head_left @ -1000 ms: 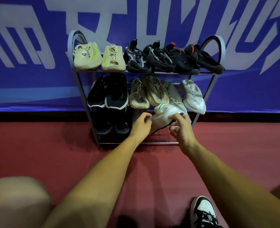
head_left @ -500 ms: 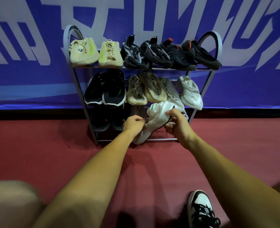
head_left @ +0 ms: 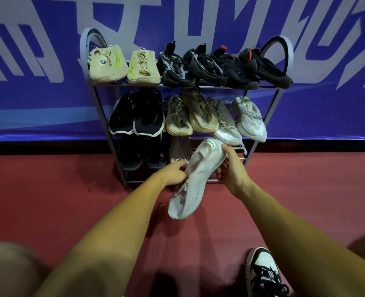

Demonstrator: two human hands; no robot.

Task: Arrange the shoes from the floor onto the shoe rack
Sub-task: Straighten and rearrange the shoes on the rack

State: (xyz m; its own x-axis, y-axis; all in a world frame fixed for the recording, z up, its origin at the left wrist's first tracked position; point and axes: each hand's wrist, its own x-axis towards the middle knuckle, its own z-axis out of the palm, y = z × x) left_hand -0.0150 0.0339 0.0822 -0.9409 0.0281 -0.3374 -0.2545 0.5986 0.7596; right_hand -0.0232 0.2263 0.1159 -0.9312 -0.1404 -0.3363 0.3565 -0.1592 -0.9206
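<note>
I see the white shoe (head_left: 195,179) held between both hands in front of the shoe rack's (head_left: 269,116) bottom shelf, left hand (head_left: 174,173) gripping its laces side, right hand (head_left: 230,168) clasping its heel.

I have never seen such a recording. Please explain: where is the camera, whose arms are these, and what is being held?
There is no machine here. A person wears one camera on the head, so the view looks forward and down along their own bare arms. In front stands a shoe rack with three shelves of shoes, on a red floor. The left hand and right hand both grip one white shoe in front of the lowest shelf, its toe pointing toward the person. A black-and-white shoe shows at the bottom edge.
</note>
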